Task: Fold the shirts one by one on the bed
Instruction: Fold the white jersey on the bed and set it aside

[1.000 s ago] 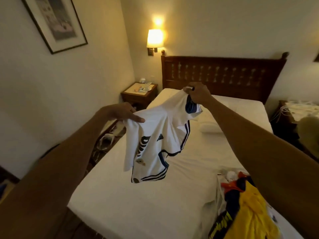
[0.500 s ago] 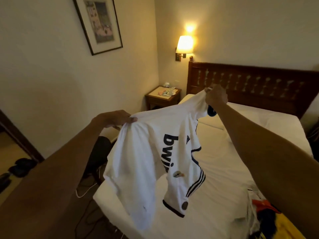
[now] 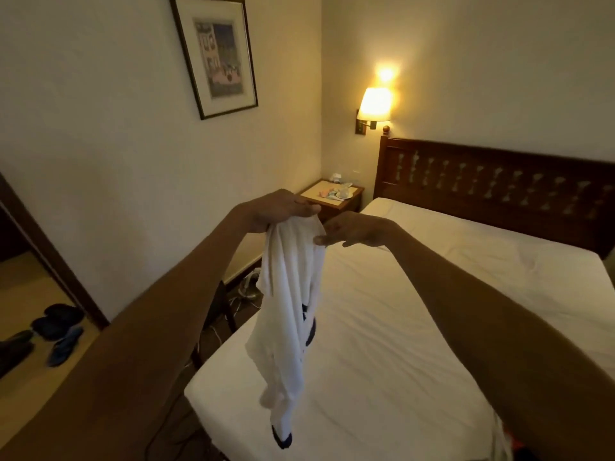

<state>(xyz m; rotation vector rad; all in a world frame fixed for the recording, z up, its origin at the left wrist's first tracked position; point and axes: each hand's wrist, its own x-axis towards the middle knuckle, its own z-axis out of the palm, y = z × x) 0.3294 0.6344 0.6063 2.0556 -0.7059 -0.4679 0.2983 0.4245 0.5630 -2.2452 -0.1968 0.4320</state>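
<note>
head | step: opening out a shirt, no fold made yet | my left hand [image 3: 278, 211] pinches the bunched white shirt [image 3: 289, 294], which hangs over the bed's [image 3: 416, 327] near left corner | my right hand [image 3: 356, 229] is flat-fingered and holds nothing, just beside the cloth | next: catch a shoulder, spread it flat | around: nightstand [image 3: 336, 197], shoes [image 3: 50, 331] | hindrance, I judge: the bunching

This is a bedroom. There is a big bed [image 3: 432, 327] with a white sheet and a dark wood headboard [image 3: 499, 184]. A lamp [image 3: 376, 104] glows on the wall above a small table [image 3: 327, 198]. A picture [image 3: 216, 54] hangs up, and shoes [image 3: 56, 331] lie on the floor.
</note>
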